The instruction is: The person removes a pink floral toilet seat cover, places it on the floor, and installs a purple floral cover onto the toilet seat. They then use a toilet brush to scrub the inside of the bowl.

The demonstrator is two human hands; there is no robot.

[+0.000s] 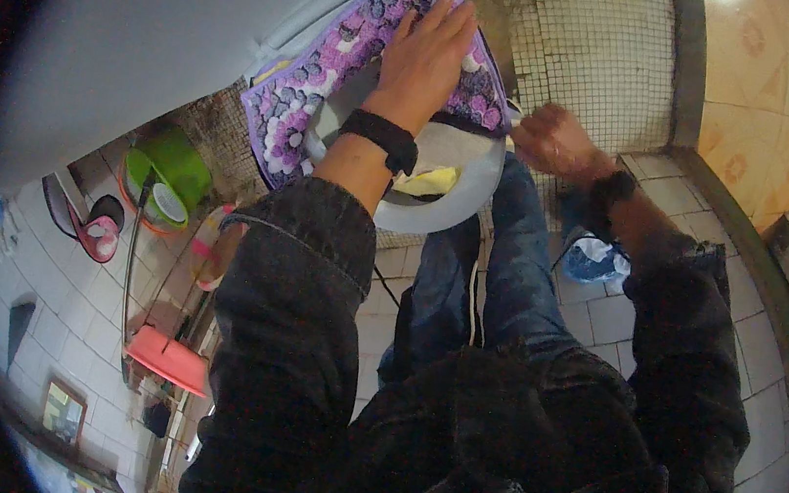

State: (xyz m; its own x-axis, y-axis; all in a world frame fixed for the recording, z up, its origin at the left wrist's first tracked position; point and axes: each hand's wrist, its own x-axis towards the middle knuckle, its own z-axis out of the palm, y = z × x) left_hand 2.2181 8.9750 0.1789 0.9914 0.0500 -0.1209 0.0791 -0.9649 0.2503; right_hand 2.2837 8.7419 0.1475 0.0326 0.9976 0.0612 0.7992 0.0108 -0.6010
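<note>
Resting left fingers (458, 26), slightly apart, on the purple seat cover (372, 27) at twelve o'clock; curling right fingers (542, 127) near its three-o'clock end, hold unclear.

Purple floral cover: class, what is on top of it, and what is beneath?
The left hand lies on the purple floral cover. A pale ring shows at its edge; whatever lies beneath the rest is hidden.
</note>
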